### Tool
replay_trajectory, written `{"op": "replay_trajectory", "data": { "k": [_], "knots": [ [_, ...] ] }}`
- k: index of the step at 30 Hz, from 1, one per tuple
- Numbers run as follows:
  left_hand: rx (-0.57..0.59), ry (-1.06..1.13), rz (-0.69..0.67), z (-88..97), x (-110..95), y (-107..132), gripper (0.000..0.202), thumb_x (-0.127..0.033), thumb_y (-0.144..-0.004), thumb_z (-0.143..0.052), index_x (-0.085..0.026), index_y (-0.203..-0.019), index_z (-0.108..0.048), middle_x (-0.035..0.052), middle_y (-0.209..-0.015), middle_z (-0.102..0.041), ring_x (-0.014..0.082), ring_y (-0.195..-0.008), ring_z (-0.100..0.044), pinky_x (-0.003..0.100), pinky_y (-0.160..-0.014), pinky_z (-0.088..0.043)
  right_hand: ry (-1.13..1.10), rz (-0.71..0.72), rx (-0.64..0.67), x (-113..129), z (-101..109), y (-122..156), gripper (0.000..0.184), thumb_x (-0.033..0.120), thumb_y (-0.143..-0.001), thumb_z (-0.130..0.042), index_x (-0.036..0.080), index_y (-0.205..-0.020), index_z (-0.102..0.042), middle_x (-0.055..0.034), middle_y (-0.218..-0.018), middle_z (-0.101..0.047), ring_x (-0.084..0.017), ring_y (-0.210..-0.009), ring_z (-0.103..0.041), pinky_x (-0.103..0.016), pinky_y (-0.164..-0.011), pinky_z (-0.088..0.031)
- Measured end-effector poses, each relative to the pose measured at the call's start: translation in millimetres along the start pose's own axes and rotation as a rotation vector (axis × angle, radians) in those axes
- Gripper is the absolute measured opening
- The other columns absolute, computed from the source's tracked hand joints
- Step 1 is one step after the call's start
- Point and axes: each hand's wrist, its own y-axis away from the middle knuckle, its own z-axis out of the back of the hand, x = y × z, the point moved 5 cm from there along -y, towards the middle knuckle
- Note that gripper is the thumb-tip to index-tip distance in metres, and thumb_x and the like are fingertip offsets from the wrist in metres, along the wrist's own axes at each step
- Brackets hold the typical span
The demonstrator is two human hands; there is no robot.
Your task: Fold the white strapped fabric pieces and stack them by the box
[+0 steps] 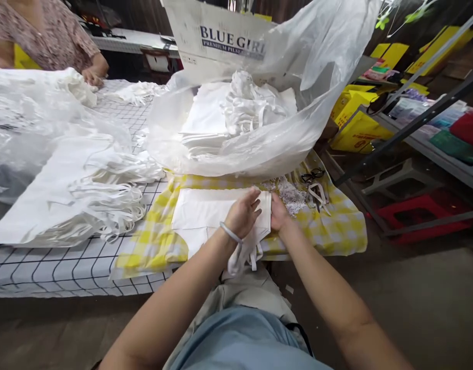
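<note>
White cloth bag (pixel 205 210) lies flat on a yellow checked cloth (pixel 337 228) at the table's (pixel 67 270) near edge. The left hand (pixel 244 213) and right hand (pixel 278 213) both grip its right end, side by side. This looks like folding. Its straps (pixel 242 259) dangle over the edge and would need gathering.

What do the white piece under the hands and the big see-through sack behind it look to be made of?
The white piece, held at its edge by the left hand and right hand, looks like thin matte cloth, woven or non-woven I cannot tell: it creases softly and limp ties hang off it. The sack looks like clear plastic film: glossy, crinkled, contents showing through.
</note>
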Motion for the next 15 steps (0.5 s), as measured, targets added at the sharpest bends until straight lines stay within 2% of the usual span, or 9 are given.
{"op": "replay_trajectory", "data": {
  "k": [1, 3, 5, 7, 9, 11, 13, 15],
  "knots": [
    [0.017, -0.151, -0.068, 6.4, 2, 2, 0.023, -0.039, -0.080, -0.060, -0.018, -0.089, -0.067, 0.0103, -0.111, -0.066, 0.0229, -0.109, -0.058, 0.038, -0.096, -0.044, 0.025, -0.006, -0.017, 1, 6, 1, 0.052, 0.061, -0.084, -0.040, 0.017, -0.099, -0.064, -0.0096, -0.088, -0.073, -0.027, -0.092, -0.068, -0.042, -0.081, -0.055],
    [-0.035, -0.538, -0.296, 35.9, -6, 8, 0.021, -0.033, -0.078, -0.062, -0.018, -0.092, -0.067, 0.0115, -0.115, -0.065, 0.0245, -0.112, -0.056, 0.040, -0.102, -0.039, 0.122, 0.004, -0.076, 2, 17, 1, 0.042, 0.056, -0.078, -0.057, 0.017, -0.094, -0.064, -0.0090, -0.081, -0.073, -0.026, -0.087, -0.069, -0.041, -0.080, -0.055],
    [-0.244, -0.936, -0.556, 80.5, -28, 18, 0.017, -0.028, -0.078, -0.060, -0.017, -0.089, -0.066, 0.0130, -0.113, -0.064, 0.0261, -0.110, -0.055, 0.042, -0.103, -0.037, 0.252, 0.050, -0.162, 4, 24, -4, 0.034, 0.041, -0.067, -0.073, 0.017, -0.089, -0.064, -0.0070, -0.076, -0.073, -0.025, -0.081, -0.070, -0.038, -0.080, -0.054],
    [-0.521, -1.217, -0.683, 128.8, -53, 26, 0.017, -0.026, -0.078, -0.057, -0.016, -0.090, -0.064, 0.0141, -0.109, -0.062, 0.0278, -0.109, -0.054, 0.044, -0.102, -0.037, 0.382, 0.113, -0.212, 8, 25, -12, 0.033, 0.032, -0.061, -0.078, 0.017, -0.087, -0.064, -0.0062, -0.078, -0.073, -0.024, -0.078, -0.070, -0.037, -0.078, -0.054],
    [-0.735, -1.393, -0.614, 170.1, -71, 28, 0.024, -0.029, -0.077, -0.059, -0.015, -0.096, -0.061, 0.0139, -0.103, -0.061, 0.0287, -0.106, -0.054, 0.044, -0.099, -0.039, 0.517, 0.180, -0.246, 14, 23, -20, 0.033, 0.032, -0.061, -0.076, 0.016, -0.088, -0.065, -0.0070, -0.085, -0.074, -0.024, -0.079, -0.069, -0.037, -0.078, -0.053],
    [-0.825, -1.486, -0.446, 196.4, -80, 24, 0.034, -0.036, -0.076, -0.062, -0.014, -0.100, -0.060, 0.0119, -0.097, -0.061, 0.0278, -0.100, -0.056, 0.042, -0.095, -0.042, 0.650, 0.235, -0.304, 20, 22, -26, 0.032, 0.032, -0.064, -0.072, 0.016, -0.091, -0.065, -0.0086, -0.093, -0.073, -0.024, -0.085, -0.069, -0.037, -0.080, -0.052],
    [-0.844, -1.538, -0.325, 205.4, -83, 18, 0.038, -0.042, -0.075, -0.063, -0.015, -0.102, -0.059, 0.0103, -0.097, -0.061, 0.0269, -0.099, -0.057, 0.039, -0.091, -0.044, 0.730, 0.257, -0.345, 22, 23, -28, 0.032, 0.032, -0.067, -0.069, 0.016, -0.095, -0.065, -0.0103, -0.100, -0.072, -0.023, -0.090, -0.068, -0.036, -0.081, -0.052],
    [-0.860, -1.575, -0.277, 202.8, -85, 13, 0.036, -0.043, -0.075, -0.062, -0.017, -0.100, -0.060, 0.0103, -0.102, -0.062, 0.0272, -0.104, -0.056, 0.038, -0.089, -0.043, 0.749, 0.255, -0.342, 22, 25, -27, 0.035, 0.034, -0.068, -0.069, 0.016, -0.098, -0.065, -0.0122, -0.103, -0.072, -0.024, -0.091, -0.069, -0.035, -0.080, -0.053]
  ]
}}
